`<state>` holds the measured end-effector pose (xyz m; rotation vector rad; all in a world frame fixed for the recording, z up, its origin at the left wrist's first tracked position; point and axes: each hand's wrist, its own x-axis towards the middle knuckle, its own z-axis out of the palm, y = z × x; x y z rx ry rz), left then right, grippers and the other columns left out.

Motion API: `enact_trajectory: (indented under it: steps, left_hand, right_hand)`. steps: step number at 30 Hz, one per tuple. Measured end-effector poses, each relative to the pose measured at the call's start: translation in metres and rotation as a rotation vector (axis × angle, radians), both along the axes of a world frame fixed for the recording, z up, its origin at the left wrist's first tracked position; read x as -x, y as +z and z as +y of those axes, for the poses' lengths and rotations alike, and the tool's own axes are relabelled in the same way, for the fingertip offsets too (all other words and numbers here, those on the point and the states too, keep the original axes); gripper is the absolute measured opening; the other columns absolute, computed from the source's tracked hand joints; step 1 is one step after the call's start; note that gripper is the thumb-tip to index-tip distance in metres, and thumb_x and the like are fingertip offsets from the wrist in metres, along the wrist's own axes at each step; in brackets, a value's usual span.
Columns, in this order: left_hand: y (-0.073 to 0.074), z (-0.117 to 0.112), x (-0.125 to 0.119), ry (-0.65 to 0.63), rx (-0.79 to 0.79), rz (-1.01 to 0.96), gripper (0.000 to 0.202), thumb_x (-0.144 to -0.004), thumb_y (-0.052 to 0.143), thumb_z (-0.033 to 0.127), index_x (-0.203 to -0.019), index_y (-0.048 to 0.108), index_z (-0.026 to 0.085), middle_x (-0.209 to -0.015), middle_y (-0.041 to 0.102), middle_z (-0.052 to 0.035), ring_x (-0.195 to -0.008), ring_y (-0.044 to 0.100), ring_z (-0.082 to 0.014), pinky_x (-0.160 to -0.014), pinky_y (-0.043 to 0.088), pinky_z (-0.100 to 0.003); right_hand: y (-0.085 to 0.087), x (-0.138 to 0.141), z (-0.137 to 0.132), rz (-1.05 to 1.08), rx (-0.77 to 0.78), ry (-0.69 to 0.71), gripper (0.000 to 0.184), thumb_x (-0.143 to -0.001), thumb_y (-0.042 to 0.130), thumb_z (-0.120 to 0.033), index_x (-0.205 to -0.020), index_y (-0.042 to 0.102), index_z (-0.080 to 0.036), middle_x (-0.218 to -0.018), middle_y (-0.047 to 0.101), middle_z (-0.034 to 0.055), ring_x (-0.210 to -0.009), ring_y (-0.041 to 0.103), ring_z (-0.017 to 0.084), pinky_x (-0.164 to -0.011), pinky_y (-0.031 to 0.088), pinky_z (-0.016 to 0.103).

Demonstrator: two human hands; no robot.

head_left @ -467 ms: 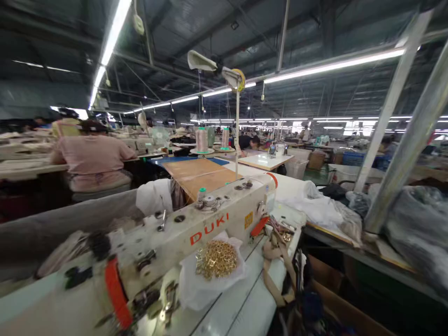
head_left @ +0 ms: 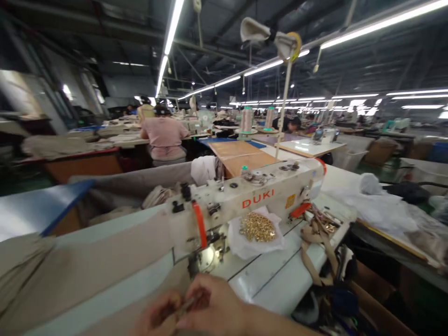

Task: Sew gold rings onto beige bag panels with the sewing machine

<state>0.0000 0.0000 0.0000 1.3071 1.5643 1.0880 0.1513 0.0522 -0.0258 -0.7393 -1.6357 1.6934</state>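
At the bottom of the head view, my right hand (head_left: 219,303) comes in from the right with thumb and fingers pinched together. My left hand (head_left: 161,310), blurred by motion, is curled close beside it. Between them is a small, thin brownish piece (head_left: 189,303), too blurred to name. Both hands are in front of the needle area of a white sewing machine (head_left: 227,200) lettered DUKI. Beige cloth (head_left: 126,252) lies along the machine table, left of the needle and under my hands.
A white liner (head_left: 241,249) holding small gold metal pieces (head_left: 259,227) rests against the machine arm. Beige straps (head_left: 308,254) hang over the table's right edge. Folded cloth (head_left: 21,266) lies at left. A person in pink (head_left: 164,133) sits farther back.
The view has swung left and down, so the machine appears farther right. Both my hands have come into view at the bottom, along with the beige cloth at left.
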Motion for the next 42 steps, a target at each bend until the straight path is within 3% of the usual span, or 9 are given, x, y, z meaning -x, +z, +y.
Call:
enact_trajectory:
  steps: [4, 9, 19, 26, 30, 33, 36, 42]
  left_hand:
    - [0.007, -0.008, -0.004, -0.009, 0.056, -0.083, 0.023, -0.061, 0.066, 0.035, -0.055, 0.05, 0.019, -0.054, 0.046, 0.0047, -0.055, 0.044, -0.0128, -0.052, 0.037, -0.023]
    - [0.009, -0.01, -0.014, 0.051, 0.031, -0.165, 0.016, -0.06, 0.063, 0.027, -0.057, 0.05, 0.019, -0.058, 0.054, 0.003, -0.057, 0.047, -0.0119, -0.055, 0.036, -0.022]
    - [0.004, -0.013, -0.016, 0.152, -0.043, -0.221, 0.011, -0.064, 0.068, 0.025, -0.063, 0.06, 0.018, -0.067, 0.064, 0.0005, -0.064, 0.057, -0.0137, -0.062, 0.045, -0.023]
    - [0.005, -0.014, -0.02, 0.181, -0.061, -0.27, 0.012, -0.063, 0.069, 0.021, -0.069, 0.059, 0.018, -0.064, 0.061, 0.0033, -0.062, 0.057, -0.0119, -0.061, 0.046, -0.022]
    - [0.006, -0.015, -0.022, 0.219, -0.072, -0.259, 0.012, -0.063, 0.069, 0.022, -0.068, 0.058, 0.018, -0.065, 0.06, 0.0034, -0.062, 0.057, -0.0121, -0.061, 0.047, -0.023]
    - [0.007, -0.016, -0.023, 0.233, -0.077, -0.255, 0.015, -0.064, 0.069, 0.024, -0.067, 0.056, 0.019, -0.066, 0.06, 0.0033, -0.063, 0.058, -0.0125, -0.062, 0.048, -0.023]
    - [0.006, -0.016, -0.023, 0.231, -0.085, -0.247, 0.015, -0.064, 0.069, 0.025, -0.067, 0.055, 0.019, -0.066, 0.061, 0.003, -0.063, 0.058, -0.0126, -0.063, 0.048, -0.024]
    - [0.004, -0.016, -0.022, 0.233, -0.097, -0.223, 0.013, -0.065, 0.068, 0.023, -0.067, 0.056, 0.019, -0.067, 0.061, 0.0026, -0.064, 0.059, -0.0128, -0.063, 0.048, -0.023]
  right_hand:
    - [0.022, -0.014, -0.007, -0.073, -0.319, -0.043, 0.007, -0.071, 0.065, -0.018, -0.069, 0.059, -0.019, -0.071, 0.057, -0.0021, -0.067, 0.054, 0.012, -0.062, 0.042, 0.021]
    - [0.023, -0.016, -0.008, -0.102, -0.442, -0.094, 0.011, -0.074, 0.053, -0.011, -0.067, 0.056, -0.018, -0.07, 0.057, -0.0003, -0.067, 0.054, 0.012, -0.062, 0.041, 0.021]
    - [0.015, -0.008, -0.01, -0.218, -0.359, -0.24, 0.012, -0.075, 0.05, -0.021, -0.063, 0.053, -0.019, -0.065, 0.057, 0.0012, -0.06, 0.053, 0.014, -0.056, 0.04, 0.023]
    - [0.014, -0.011, -0.01, -0.174, -0.392, -0.204, 0.012, -0.076, 0.051, -0.019, -0.064, 0.054, -0.018, -0.069, 0.06, 0.0016, -0.065, 0.055, 0.014, -0.061, 0.042, 0.023]
    - [0.016, -0.012, -0.011, -0.166, -0.306, -0.176, 0.01, -0.077, 0.053, -0.02, -0.068, 0.058, -0.019, -0.068, 0.061, 0.0003, -0.064, 0.056, 0.013, -0.061, 0.043, 0.023]
    - [0.015, -0.013, -0.009, -0.082, -0.153, -0.138, 0.005, -0.076, 0.056, -0.022, -0.079, 0.06, -0.02, -0.071, 0.064, -0.0002, -0.065, 0.059, 0.014, -0.062, 0.045, 0.024]
    - [0.014, -0.014, -0.008, 0.009, -0.016, -0.087, 0.012, -0.075, 0.059, -0.024, -0.086, 0.061, -0.02, -0.075, 0.067, 0.0011, -0.069, 0.063, 0.016, -0.066, 0.049, 0.026]
    - [0.015, -0.014, -0.006, -0.068, -0.046, -0.075, 0.007, -0.076, 0.058, -0.024, -0.074, 0.063, -0.019, -0.064, 0.064, -0.0003, -0.062, 0.06, 0.015, -0.06, 0.047, 0.024]
